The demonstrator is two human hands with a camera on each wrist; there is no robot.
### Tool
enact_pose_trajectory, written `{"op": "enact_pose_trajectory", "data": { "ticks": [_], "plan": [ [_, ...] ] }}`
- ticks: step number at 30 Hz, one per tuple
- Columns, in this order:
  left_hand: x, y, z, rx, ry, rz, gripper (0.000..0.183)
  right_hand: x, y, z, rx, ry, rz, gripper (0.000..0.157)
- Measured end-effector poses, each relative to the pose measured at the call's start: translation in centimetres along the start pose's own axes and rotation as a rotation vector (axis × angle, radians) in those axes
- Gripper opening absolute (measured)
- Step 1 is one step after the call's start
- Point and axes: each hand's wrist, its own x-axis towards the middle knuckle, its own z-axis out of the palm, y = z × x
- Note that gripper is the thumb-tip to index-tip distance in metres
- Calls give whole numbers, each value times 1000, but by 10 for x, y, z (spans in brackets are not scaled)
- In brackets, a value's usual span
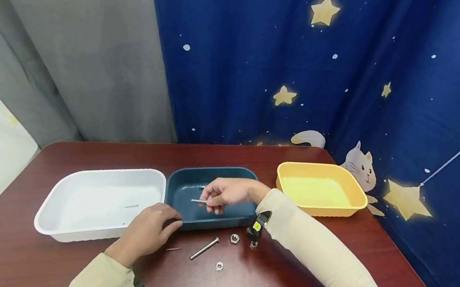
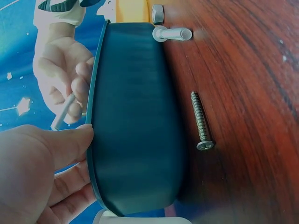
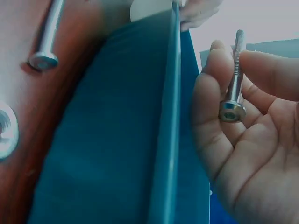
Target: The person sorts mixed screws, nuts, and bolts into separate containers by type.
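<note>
My right hand [image 1: 235,190] is over the dark teal bin [image 1: 217,223], pinching a metal bolt [image 1: 199,201] between thumb and fingers. In the right wrist view the bolt's round socket head [image 3: 232,112] lies toward the palm, and its threaded end points away. At the bin's near left corner, my left hand [image 1: 151,229] grips the rim [image 2: 91,107], thumb on the near side and the other fingers behind the wall. Part of another metal piece [image 1: 202,187] shows inside this bin, beyond the right hand.
On the left, a white bin [image 1: 84,234] holds a screw [image 1: 131,206]. A yellow bin [image 1: 325,209] stands to the right. In front of the teal bin lie a small screw [image 1: 173,249], a long bolt [image 1: 204,248] and several nuts [image 1: 234,239]. Curtains [image 1: 222,69] hang behind the table.
</note>
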Motion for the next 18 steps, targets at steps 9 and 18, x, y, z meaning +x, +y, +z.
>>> {"op": "enact_pose_trajectory", "data": {
  "ticks": [9, 18],
  "plan": [
    [3, 0, -1, 11, 9, 3, 12, 8, 1, -18, -70, 59, 39, 19],
    [2, 0, 0, 10, -2, -9, 12, 21, -3, -33, -153, 70, 104, 20]
  ]
}}
